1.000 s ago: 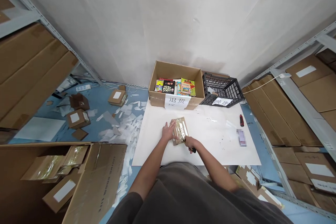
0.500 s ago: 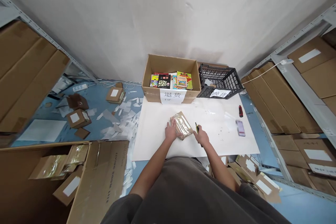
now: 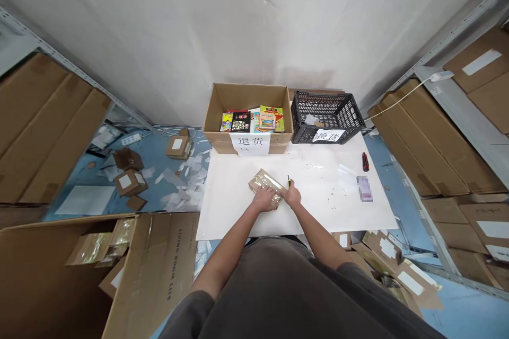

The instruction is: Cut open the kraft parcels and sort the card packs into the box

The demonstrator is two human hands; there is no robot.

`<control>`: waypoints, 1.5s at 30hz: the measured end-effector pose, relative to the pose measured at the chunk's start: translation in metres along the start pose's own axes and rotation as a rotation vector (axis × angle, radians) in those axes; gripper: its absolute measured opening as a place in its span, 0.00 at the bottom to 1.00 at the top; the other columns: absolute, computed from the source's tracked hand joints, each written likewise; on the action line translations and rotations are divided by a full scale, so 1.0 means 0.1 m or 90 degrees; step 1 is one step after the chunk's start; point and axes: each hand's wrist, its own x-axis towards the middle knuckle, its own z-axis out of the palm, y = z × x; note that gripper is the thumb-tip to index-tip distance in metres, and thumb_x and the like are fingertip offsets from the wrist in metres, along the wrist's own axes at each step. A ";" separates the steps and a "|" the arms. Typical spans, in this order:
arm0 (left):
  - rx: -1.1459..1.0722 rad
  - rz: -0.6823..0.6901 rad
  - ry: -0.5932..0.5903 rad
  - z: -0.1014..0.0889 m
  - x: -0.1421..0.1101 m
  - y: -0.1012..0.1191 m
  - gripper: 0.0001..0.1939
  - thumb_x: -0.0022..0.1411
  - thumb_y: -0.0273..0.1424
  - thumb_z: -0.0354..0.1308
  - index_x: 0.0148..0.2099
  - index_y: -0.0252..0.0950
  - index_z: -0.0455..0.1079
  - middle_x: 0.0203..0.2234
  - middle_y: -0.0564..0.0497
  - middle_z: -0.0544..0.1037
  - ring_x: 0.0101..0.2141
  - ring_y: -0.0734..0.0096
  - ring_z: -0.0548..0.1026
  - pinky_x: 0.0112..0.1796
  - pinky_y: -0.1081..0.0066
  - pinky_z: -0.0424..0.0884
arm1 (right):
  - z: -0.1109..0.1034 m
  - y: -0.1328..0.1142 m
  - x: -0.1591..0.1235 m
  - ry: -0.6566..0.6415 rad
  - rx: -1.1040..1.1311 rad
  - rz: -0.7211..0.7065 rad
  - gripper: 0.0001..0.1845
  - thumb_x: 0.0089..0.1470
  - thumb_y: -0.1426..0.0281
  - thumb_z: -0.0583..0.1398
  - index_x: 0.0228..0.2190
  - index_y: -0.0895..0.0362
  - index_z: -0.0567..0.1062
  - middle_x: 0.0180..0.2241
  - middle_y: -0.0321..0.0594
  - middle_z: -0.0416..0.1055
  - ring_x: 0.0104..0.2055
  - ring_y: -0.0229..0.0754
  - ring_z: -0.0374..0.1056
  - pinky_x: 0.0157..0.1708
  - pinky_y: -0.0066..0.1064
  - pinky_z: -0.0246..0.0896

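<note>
- My dark shirt [image 3: 286, 286] fills the bottom edge and cuts off what lies directly beneath me.
- Close at my left, a big carton [image 3: 155, 259] stands open with taped parcels [image 3: 89, 249] inside; the frame crops it.
- My left hand [image 3: 264, 199] lies over the near side of a tape-wrapped package [image 3: 260, 177], probably to steady it. The thumb is hard to make out, so I cannot tell how firmly the hand closes.
- My right hand [image 3: 292, 195] is closed round a slim cutter [image 3: 289, 180], its tip pointing away from me, likely kept clear of my fingers. That hand meets the package's right end; the handle is mostly hidden.
- The package sits at an angle on the white table [image 3: 226, 190], in front of me.
- To the right lie a red-and-black tool [image 3: 365, 162] and a pixelated purple item [image 3: 365, 188], unreadable.
- Beyond, a cardboard box [image 3: 220, 144] holds books [image 3: 240, 122], overlapping, beside a black crate [image 3: 298, 132]. Handwritten signs [image 3: 249, 144] face me, presumably for reading; one's lower line is unclear.
</note>
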 end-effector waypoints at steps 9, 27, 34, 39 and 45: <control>0.030 -0.189 0.048 0.23 -0.10 0.28 0.33 0.61 0.34 0.63 0.66 0.45 0.61 0.68 0.43 0.61 0.69 0.48 0.55 0.65 0.50 0.55 | -0.11 -0.17 0.09 -0.054 -0.016 -0.095 0.43 0.53 0.54 0.69 0.62 0.50 0.58 0.45 0.46 0.78 0.44 0.49 0.76 0.35 0.29 0.63; 0.038 -0.213 0.003 0.19 0.10 0.21 0.45 0.47 0.39 0.75 0.65 0.41 0.61 0.70 0.36 0.59 0.67 0.42 0.60 0.62 0.50 0.59 | -0.36 0.47 -0.22 -0.225 -0.056 -0.193 0.23 0.67 0.49 0.54 0.41 0.55 0.77 0.33 0.38 0.79 0.20 0.35 0.71 0.31 0.27 0.63; 0.041 -0.206 -0.011 0.12 0.10 0.25 0.50 0.45 0.36 0.77 0.68 0.38 0.60 0.66 0.33 0.66 0.67 0.41 0.62 0.61 0.54 0.62 | -0.40 0.39 -0.15 -0.265 -0.095 -0.177 0.25 0.65 0.49 0.56 0.37 0.58 0.78 0.30 0.42 0.79 0.18 0.39 0.71 0.29 0.30 0.64; 0.055 -0.197 -0.018 0.11 0.07 0.26 0.51 0.44 0.31 0.77 0.69 0.41 0.60 0.69 0.37 0.62 0.68 0.43 0.60 0.62 0.54 0.61 | -0.37 0.34 -0.21 -0.291 -0.084 -0.168 0.27 0.67 0.49 0.54 0.36 0.59 0.78 0.26 0.43 0.78 0.20 0.41 0.72 0.30 0.30 0.64; 0.062 -0.185 -0.025 0.15 0.07 0.23 0.47 0.46 0.30 0.77 0.67 0.44 0.62 0.71 0.40 0.57 0.69 0.44 0.59 0.62 0.53 0.60 | -0.21 0.34 -0.38 -0.196 -0.085 -0.130 0.28 0.70 0.52 0.48 0.41 0.59 0.78 0.36 0.47 0.81 0.22 0.40 0.75 0.32 0.30 0.66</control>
